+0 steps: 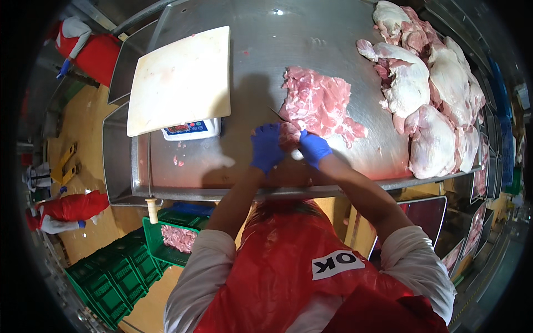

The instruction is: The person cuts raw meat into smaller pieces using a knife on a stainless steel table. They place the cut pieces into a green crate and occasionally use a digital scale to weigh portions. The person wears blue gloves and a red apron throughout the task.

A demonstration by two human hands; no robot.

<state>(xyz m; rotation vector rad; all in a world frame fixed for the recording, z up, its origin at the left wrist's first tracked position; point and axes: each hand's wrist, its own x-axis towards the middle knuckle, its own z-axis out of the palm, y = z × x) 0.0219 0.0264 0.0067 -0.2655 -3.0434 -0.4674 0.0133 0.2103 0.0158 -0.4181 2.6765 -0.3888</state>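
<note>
My left hand (267, 145), in a blue glove, has its fingers curled on the side of a reddish piece of meat (288, 136). My right hand (314, 149), also gloved in blue, grips the other side, with a pale rounded end (297, 155) showing below. A large flattened slab of pink meat (316, 97) lies just beyond both hands on the steel table (261, 44). A thin dark, blade-like line (275, 111) shows at the slab's left edge; I cannot tell what it is or whether it is held.
A white board (180, 75) tops a scale (191, 130) at left. Whole pale meat pieces (438, 83) pile at right. Green crates (119, 275), one holding meat scraps (176, 238), stand lower left. Co-workers in red aprons (94, 55) (69, 211) are at the far left.
</note>
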